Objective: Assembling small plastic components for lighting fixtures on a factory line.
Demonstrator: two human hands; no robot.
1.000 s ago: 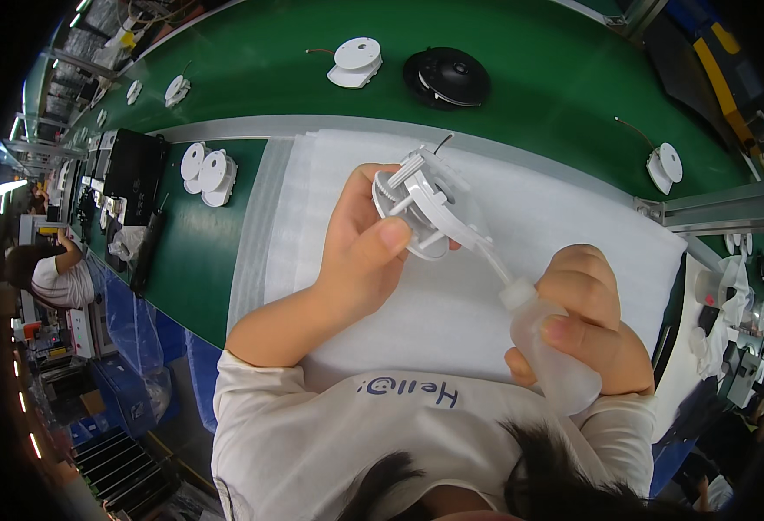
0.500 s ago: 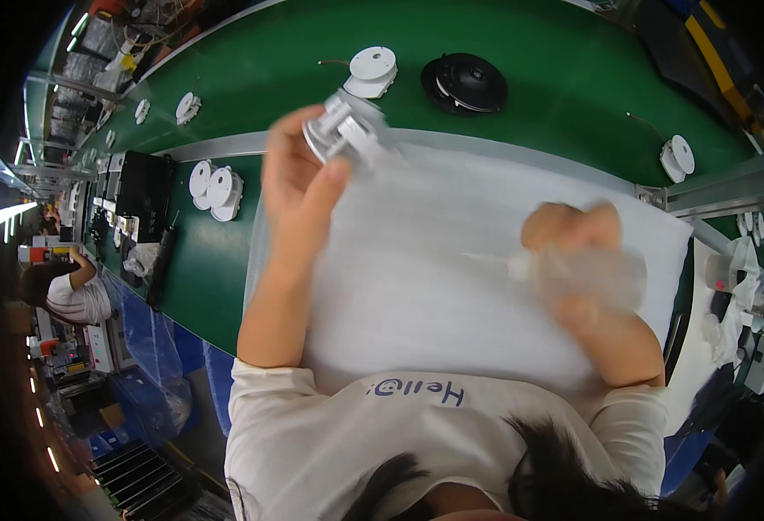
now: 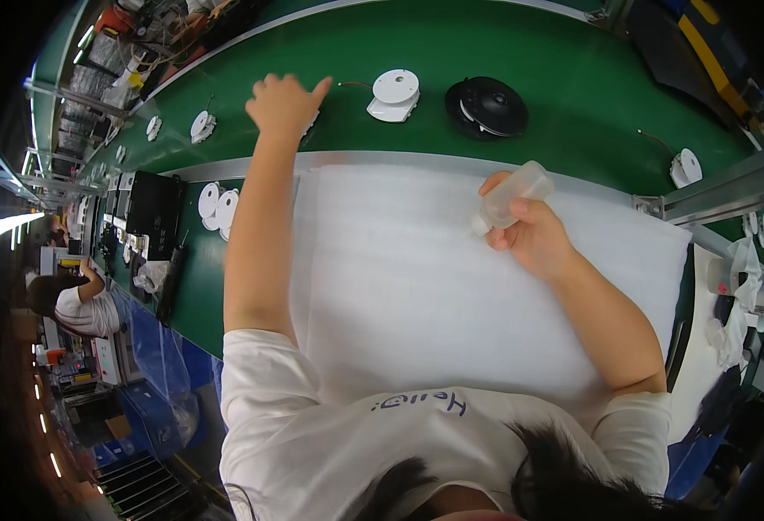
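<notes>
Over the green belt at the far left of centre, my left hand [image 3: 282,106] is stretched out with thumb and fingers apart. Part of a white round part [image 3: 310,124] shows beside its wrist; the rest is hidden behind the hand. My right hand [image 3: 534,234] is wrapped round a translucent squeeze bottle [image 3: 521,191] above the white sheet. The bottle is tilted, its nozzle end toward the lower left. A white disc-topped part [image 3: 395,94] with a short wire lies on the belt right of my left hand, and a black round housing [image 3: 488,108] sits beyond it.
The white padded sheet [image 3: 399,295] covers the bench before me, bordered by a metal rail. Two white parts [image 3: 218,207] lie left of it. More white parts [image 3: 202,127] line the belt. A metal post [image 3: 721,189] juts in at right. Another person [image 3: 86,304] sits far left.
My left hand has moved from above the sheet up to the belt and has let go of the white part there. My right hand has brought the bottle left and tilted it differently.
</notes>
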